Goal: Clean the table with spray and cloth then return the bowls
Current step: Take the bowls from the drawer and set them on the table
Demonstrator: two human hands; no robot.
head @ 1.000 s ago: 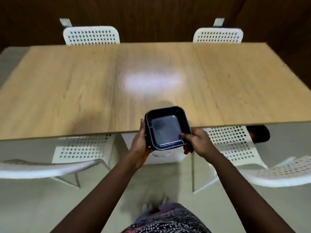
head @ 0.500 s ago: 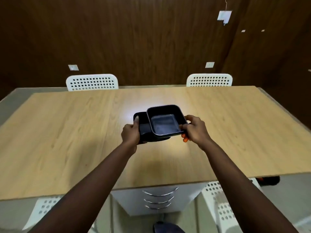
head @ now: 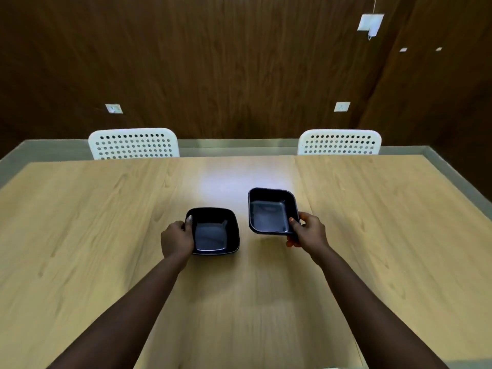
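Left hand (head: pixel 177 239) gripping left bowl (head: pixel 214 231) by rim, resting mid-desk (head: pixel 80 222). Right hand (head: pixel 308 233) pinching right bowl (head: pixel 271 210) at near corner, tilted, apparently lifted. Bowls near, not touching. Two white chairs (head: pixel 133 143) behind.

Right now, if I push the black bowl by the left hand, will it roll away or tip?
Probably neither. That bowl is square with a broad flat bottom, so it should slide. It looks stiff, and the wooden table looks smooth, so it may slide easily.
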